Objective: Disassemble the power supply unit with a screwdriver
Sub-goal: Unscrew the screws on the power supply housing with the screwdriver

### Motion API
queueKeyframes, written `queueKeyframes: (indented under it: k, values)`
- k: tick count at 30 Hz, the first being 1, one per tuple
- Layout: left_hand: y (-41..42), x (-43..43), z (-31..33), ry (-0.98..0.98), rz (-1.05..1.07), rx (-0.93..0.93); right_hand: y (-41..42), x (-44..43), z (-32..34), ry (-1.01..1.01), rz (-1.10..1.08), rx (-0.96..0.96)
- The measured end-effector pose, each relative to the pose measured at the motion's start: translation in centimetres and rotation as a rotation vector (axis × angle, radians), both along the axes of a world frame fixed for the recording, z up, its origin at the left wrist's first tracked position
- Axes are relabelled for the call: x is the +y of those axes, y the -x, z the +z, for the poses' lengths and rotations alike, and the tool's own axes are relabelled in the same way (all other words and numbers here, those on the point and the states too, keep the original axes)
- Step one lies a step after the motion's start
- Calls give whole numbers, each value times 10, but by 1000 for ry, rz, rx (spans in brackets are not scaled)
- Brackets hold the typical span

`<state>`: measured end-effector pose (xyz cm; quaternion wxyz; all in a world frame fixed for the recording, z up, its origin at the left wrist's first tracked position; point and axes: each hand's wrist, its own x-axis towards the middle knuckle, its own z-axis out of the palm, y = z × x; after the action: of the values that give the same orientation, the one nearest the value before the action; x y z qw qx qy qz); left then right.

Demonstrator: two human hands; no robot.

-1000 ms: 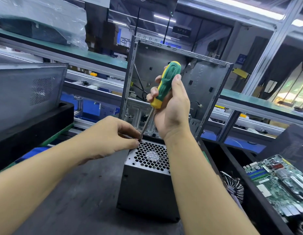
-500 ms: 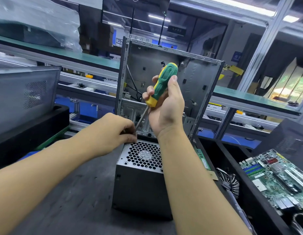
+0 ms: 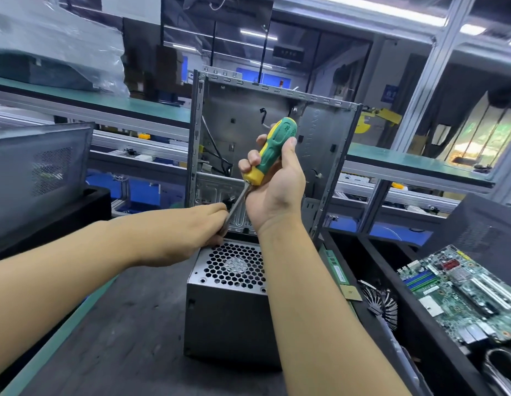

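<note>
A grey metal power supply unit [image 3: 228, 318] stands on the dark mat with its honeycomb fan grille [image 3: 235, 267] facing up. My right hand [image 3: 274, 192] is wrapped around the green and yellow handle of a screwdriver [image 3: 272, 151]. The shaft slants down and left to the unit's far left top corner. My left hand [image 3: 180, 232] rests at that corner with its fingertips pinched around the lower shaft, which hides the tip and any screw.
An empty upright computer case [image 3: 277, 132] stands just behind the unit. A black bin on the right holds a green motherboard [image 3: 459, 292] and a fan heatsink [image 3: 382, 304]. A dark case panel [image 3: 34, 172] leans at the left. Conveyor rails run across the back.
The screwdriver handle has turned a little in my right hand while its tip stays at the same corner. My left hand stays pinched at the shaft. The camera has shifted slightly.
</note>
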<state>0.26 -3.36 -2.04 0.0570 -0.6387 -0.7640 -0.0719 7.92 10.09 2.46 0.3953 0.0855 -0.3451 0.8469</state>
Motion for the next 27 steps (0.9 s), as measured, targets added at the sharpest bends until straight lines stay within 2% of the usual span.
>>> queueKeyframes:
  k: [9,13,18,27]
  values:
    - [1,6,2,-5,-52,116,-2,2,1,64,23,15]
    - [6,5,8,8,-60,70,-3,4,0,99,37,22]
    - [16,-8,24,-81,-164,-34,-2,5,-1,117,44,30]
    - [13,8,29,60,-64,90,-2,7,-2,128,66,47]
